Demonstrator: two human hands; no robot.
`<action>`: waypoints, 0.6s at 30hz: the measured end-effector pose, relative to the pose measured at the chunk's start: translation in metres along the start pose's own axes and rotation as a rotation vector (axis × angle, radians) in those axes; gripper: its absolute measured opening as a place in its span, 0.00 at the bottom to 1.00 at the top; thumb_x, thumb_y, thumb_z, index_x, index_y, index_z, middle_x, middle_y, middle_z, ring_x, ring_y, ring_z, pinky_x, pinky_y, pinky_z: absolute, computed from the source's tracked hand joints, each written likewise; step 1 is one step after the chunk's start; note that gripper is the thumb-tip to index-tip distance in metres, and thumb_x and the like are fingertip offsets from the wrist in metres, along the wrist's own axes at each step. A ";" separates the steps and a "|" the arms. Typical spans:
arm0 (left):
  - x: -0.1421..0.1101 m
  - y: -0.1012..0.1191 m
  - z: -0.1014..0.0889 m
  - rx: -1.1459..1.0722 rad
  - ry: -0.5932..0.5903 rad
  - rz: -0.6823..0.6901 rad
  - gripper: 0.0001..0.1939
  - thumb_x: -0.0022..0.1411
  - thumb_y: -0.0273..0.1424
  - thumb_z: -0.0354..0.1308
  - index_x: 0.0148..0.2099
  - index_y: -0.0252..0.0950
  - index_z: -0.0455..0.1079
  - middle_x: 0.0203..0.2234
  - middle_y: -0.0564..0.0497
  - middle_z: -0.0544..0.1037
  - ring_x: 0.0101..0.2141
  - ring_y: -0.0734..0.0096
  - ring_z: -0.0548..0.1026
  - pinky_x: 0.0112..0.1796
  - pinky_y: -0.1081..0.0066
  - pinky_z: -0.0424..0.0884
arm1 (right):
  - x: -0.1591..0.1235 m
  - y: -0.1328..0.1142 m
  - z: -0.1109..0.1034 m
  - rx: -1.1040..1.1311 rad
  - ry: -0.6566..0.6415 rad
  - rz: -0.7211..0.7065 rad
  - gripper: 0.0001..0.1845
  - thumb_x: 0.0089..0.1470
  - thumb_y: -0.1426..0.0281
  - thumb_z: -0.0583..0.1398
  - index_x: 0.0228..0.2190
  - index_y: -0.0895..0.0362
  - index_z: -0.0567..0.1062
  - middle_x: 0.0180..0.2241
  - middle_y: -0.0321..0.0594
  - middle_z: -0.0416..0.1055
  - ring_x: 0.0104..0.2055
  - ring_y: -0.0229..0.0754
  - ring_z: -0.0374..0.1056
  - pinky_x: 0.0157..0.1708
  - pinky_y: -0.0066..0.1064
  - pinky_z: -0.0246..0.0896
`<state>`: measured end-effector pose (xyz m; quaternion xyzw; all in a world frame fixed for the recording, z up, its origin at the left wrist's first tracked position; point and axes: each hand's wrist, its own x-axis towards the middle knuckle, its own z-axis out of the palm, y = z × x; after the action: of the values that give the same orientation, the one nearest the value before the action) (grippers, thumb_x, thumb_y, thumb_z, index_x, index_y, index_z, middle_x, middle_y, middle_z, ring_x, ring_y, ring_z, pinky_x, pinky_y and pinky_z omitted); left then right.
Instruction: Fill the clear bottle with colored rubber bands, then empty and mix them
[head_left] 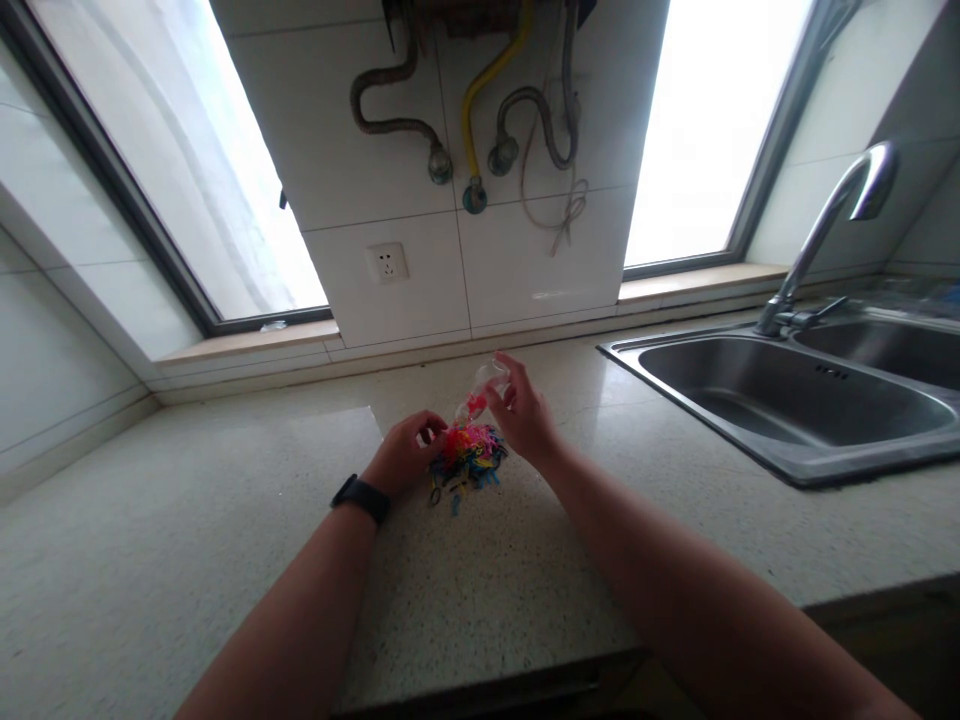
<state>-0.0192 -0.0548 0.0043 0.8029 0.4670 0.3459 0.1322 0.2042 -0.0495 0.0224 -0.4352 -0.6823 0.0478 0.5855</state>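
A heap of small, brightly coloured bits, perhaps rubber bands or little clips, lies on the speckled countertop. Above its far side, a clear plastic bottle is tilted with its narrow end down toward the heap, and red bits show inside. My right hand grips this bottle from the right, its fingers around the wider end. My left hand, below a dark wristwatch, rests at the heap's left edge. Its fingers are curled and the tips meet the red bits; what they pinch is too small to tell.
At the right a steel double sink with a tall faucet is set into the counter. Behind stand a tiled wall with a socket, pipes including a yellow hose, and windows on both sides.
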 end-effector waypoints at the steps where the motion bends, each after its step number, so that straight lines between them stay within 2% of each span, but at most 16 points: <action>1: 0.000 0.000 0.000 -0.003 0.004 0.002 0.08 0.62 0.35 0.56 0.40 0.36 0.72 0.30 0.51 0.77 0.26 0.74 0.69 0.29 0.73 0.65 | 0.000 0.000 0.000 0.008 0.011 0.003 0.28 0.58 0.61 0.57 0.59 0.50 0.60 0.26 0.33 0.66 0.25 0.38 0.61 0.28 0.31 0.57; 6: 0.000 -0.001 0.002 -0.026 0.020 0.021 0.09 0.62 0.34 0.56 0.42 0.36 0.72 0.31 0.51 0.76 0.27 0.73 0.69 0.30 0.72 0.66 | 0.000 -0.003 -0.001 -0.008 -0.023 0.062 0.28 0.58 0.59 0.56 0.59 0.48 0.61 0.26 0.33 0.66 0.25 0.39 0.61 0.27 0.31 0.57; 18: 0.001 -0.001 0.000 0.009 0.043 0.038 0.10 0.62 0.33 0.55 0.44 0.37 0.74 0.32 0.50 0.76 0.30 0.72 0.70 0.31 0.71 0.67 | 0.001 -0.003 0.000 -0.034 -0.060 0.092 0.27 0.59 0.58 0.55 0.57 0.50 0.62 0.29 0.37 0.70 0.26 0.40 0.63 0.29 0.32 0.56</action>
<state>-0.0199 -0.0533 0.0038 0.8046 0.4558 0.3636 0.1119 0.2030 -0.0504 0.0250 -0.4744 -0.6796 0.0761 0.5543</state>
